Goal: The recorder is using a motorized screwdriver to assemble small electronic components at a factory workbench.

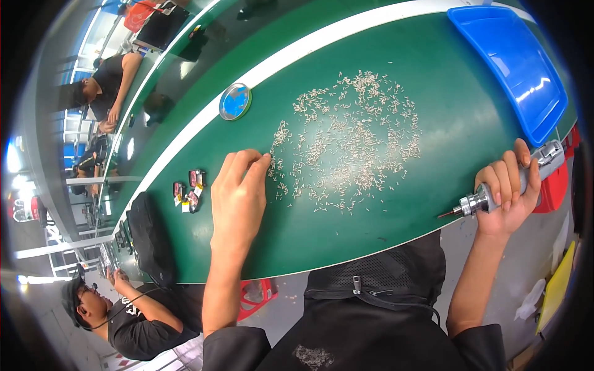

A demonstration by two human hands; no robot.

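Many tiny pale metal pieces, which look like small screws [365,145], lie spread over the green table [445,93]. At the left edge of this spread is my left hand [238,198], its thumb and fingertips drawn together in a pinch. Whether a piece sits between the fingertips is too small to make out. My right hand [508,185] is wrapped round a grey, silver-nosed power screwdriver [473,204], held at the table's near right edge. The tool's thin bit points left.
A blue tray [513,68] lies at the far right. Beyond my left hand stands a round dish [236,102] with blue inside. Several small black parts [197,179] and a black bag [151,238] are at the left. Another person [136,315] sits lower left; a red stool [554,188] is at right.
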